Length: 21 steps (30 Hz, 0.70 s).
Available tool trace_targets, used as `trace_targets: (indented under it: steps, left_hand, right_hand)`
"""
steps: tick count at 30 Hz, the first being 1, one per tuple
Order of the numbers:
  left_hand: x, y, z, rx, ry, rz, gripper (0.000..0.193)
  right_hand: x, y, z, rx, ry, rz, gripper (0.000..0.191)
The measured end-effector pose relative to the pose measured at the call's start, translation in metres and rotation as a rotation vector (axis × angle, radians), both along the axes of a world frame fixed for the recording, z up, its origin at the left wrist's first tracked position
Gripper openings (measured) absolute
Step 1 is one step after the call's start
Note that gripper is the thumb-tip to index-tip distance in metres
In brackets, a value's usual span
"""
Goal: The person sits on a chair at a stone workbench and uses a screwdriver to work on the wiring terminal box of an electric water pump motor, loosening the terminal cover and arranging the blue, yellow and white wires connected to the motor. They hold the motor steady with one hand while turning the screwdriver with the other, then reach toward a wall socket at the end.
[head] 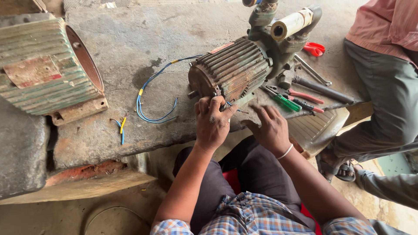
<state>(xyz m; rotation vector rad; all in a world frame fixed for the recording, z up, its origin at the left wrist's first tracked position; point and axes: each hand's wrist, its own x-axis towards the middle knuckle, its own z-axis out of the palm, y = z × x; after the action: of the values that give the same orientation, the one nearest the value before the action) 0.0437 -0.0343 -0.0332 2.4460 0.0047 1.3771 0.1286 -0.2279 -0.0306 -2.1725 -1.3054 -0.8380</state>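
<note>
**Hands at the open end of a rusty motor**

Both hands work at the near end of the motor (233, 69), which lies on its side on the stone desk (130, 39), probably so that its open end faces the person. Left hand (212, 122) curls its fingertips over the lower rim of that end, as if to steady the heavy body; it grips the rim rather than pinching anything small. Right hand (271, 128) lies just beside it, fingers loosely spread and flat near the desk's edge, holding nothing that shows. A thin blue lead runs out between the two hands.

One motor with a pump head (285, 30) at its far end lies here. One green ribbed housing (45, 69) sits well apart at the left, seemingly set aside. One long bundle of blue wires (150, 98) with yellow sleeves trails from the motor, and one short offcut (121, 126) lies near it.

Tools lie to the right within easy reach: one green-handled screwdriver (285, 102), two red-handled pliers-like tools (305, 96), one dark bar (324, 90), one metal spanner (312, 70) and one red scissors (314, 48). Another person's legs (383, 95) stand beside the desk.
</note>
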Motion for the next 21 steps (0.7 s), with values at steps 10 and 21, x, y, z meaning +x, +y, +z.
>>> trace_targets:
  steps: [10,21]
  left_hand:
    - [-0.005,0.002,0.006,0.026,0.051,-0.005,0.027]
    - [-0.004,0.003,0.004,0.023,0.066,-0.014,0.025]
  right_hand:
    - [0.012,0.017,-0.033,0.306,0.994,0.067,0.041]
    - [-0.006,0.021,0.011,0.065,0.105,0.103,0.014]
